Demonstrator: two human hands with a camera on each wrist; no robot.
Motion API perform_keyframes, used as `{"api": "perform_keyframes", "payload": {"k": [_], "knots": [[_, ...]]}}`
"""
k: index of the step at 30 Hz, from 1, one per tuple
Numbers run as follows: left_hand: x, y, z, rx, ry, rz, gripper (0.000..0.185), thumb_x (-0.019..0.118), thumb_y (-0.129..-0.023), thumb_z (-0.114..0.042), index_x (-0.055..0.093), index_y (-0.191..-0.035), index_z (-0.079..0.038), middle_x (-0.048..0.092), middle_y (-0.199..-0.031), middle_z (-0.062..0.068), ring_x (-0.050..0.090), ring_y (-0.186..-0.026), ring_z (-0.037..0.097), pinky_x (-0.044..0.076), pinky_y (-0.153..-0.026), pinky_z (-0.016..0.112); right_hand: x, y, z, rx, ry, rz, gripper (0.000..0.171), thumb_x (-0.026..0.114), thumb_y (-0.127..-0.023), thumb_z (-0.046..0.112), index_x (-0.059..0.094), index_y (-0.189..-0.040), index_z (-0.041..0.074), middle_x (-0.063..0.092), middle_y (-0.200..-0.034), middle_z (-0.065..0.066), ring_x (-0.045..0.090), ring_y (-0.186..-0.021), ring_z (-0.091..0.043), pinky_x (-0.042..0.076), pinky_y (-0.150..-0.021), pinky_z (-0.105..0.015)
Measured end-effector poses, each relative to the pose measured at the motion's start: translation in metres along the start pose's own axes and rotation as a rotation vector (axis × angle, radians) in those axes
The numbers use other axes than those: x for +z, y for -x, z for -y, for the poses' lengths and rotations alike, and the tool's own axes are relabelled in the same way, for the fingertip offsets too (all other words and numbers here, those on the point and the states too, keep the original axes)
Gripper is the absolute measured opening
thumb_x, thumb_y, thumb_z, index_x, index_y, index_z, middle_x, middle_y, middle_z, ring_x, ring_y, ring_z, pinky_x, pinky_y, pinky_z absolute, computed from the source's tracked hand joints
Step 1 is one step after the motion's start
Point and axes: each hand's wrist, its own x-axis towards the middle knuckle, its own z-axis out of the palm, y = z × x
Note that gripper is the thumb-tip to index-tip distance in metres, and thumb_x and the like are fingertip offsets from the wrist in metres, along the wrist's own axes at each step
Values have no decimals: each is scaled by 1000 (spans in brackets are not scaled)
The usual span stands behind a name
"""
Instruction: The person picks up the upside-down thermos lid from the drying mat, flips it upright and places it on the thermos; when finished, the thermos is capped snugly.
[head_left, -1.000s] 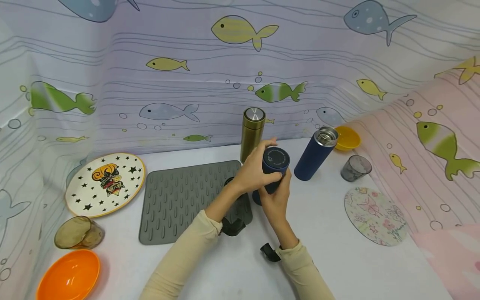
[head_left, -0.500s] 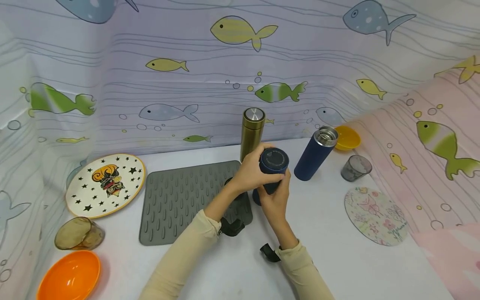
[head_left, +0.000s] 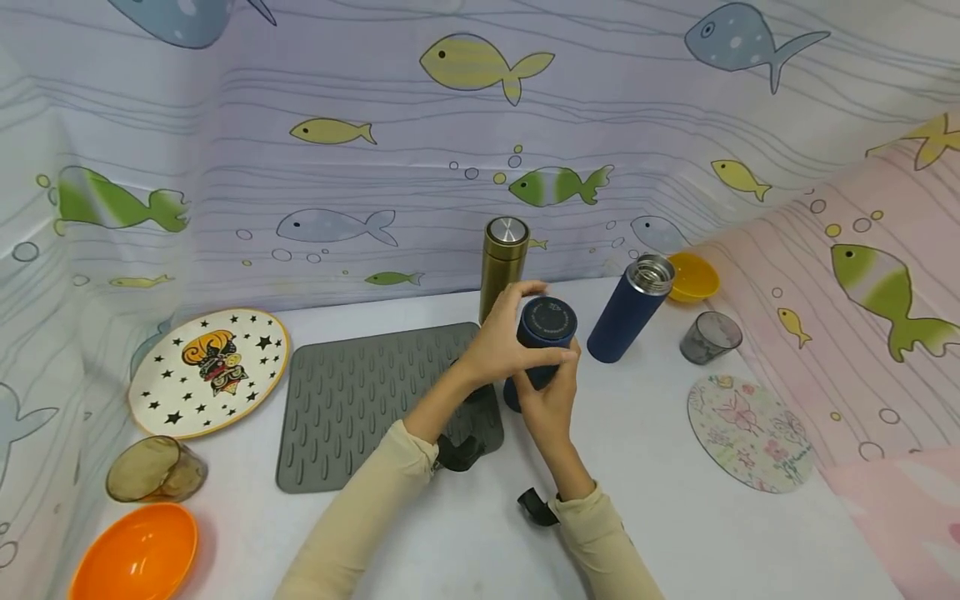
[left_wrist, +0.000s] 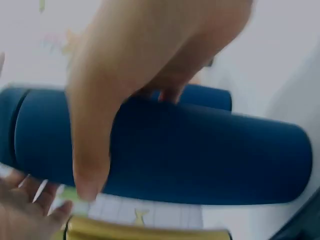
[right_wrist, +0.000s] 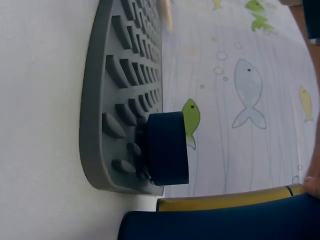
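Observation:
Both hands hold a dark blue thermos, standing upright in front of the gold one. My left hand grips its upper end, with the thumb across the near side and the fingers behind. Lower down, my right hand wraps the body. The left wrist view shows the thermos body lengthwise, with a seam near its top end. A loose blue lid sits on the grey drying mat; in the head view my left forearm mostly hides it.
Right of the hands stands an open, lidless blue thermos. A gold thermos is behind. Further right are a yellow bowl, grey cup and round patterned board. Left are a plate, amber cup and orange bowl.
The top of the held thermos has shifted slightly left, and the printing on it has turned. My left fingers have shifted around it; the right hand stays about the same.

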Motion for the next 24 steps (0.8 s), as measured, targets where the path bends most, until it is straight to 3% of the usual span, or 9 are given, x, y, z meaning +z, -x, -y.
{"api": "perform_keyframes", "payload": {"k": [3, 6, 9, 11, 13, 16, 19, 21, 24], "knots": [[2, 1, -2, -5, -30, -13, 76, 78, -79, -18, 40, -143, -4, 50, -140, 15, 54, -122, 28, 45, -104, 46, -2, -2, 14, -1, 11, 4, 72, 72, -80, -13, 33, -141, -11, 50, -132, -29, 53, -120, -36, 43, -103, -28], [2, 0, -3, 3, 17, 8, 73, 76, -78, -10, 41, -142, -1, 45, -147, 14, 44, -135, 28, 37, -111, 50, -3, -3, 16, 11, 10, 13, 71, 72, -81, -12, 33, -140, -13, 51, -131, -29, 54, -120, -35, 43, -102, -26], [4, 0, -3, 11, -96, -25, 76, 80, -77, -21, 43, -140, -3, 42, -146, 12, 36, -136, 26, 35, -112, 49, -3, -2, 16, 12, 0, 16, 69, 70, -81, -14, 34, -139, -12, 52, -128, -29, 55, -117, -35, 43, -100, -26], [5, 0, -2, 20, -163, -48, 80, 83, -75, -27, 43, -141, -5, 44, -143, 12, 41, -131, 26, 41, -107, 46, -3, -2, 15, 7, -3, 13, 69, 69, -81, -14, 34, -140, -12, 51, -129, -29, 54, -118, -36, 42, -101, -27], [5, 0, -1, 49, -54, -27, 77, 76, -79, -21, 38, -144, -2, 46, -140, 17, 46, -126, 32, 42, -106, 48, -3, -2, 14, 3, -2, 15, 70, 71, -81, -13, 33, -140, -12, 51, -129, -30, 55, -118, -37, 43, -100, -27], [3, 0, 0, 52, 51, 2, 88, 73, -76, -11, 28, -151, -3, 40, -148, 19, 42, -134, 34, 27, -117, 53, -3, -1, 13, 8, -1, 20, 72, 73, -82, -10, 32, -142, -12, 50, -133, -29, 54, -119, -35, 43, -101, -26], [3, 0, 0, 40, -97, -30, 90, 79, -76, -21, 30, -150, -5, 41, -147, 15, 39, -137, 29, 9, -122, 57, -3, 0, 13, 12, -6, 23, 72, 72, -81, -11, 32, -142, -11, 49, -134, -29, 52, -121, -35, 41, -104, -29], [3, 1, -1, 28, -170, -42, 87, 82, -74, -23, 36, -147, -6, 46, -143, 14, 43, -133, 26, 12, -121, 56, -3, 0, 13, 12, -10, 20, 73, 71, -81, -12, 32, -143, -11, 48, -136, -29, 50, -124, -36, 39, -106, -31], [2, 1, -2, 28, -22, 4, 78, 75, -77, -10, 37, -145, -2, 46, -146, 18, 43, -135, 31, 23, -119, 55, -2, 0, 13, 17, -12, 16, 74, 72, -82, -11, 31, -143, -12, 49, -135, -29, 52, -123, -36, 42, -104, -29]]}}
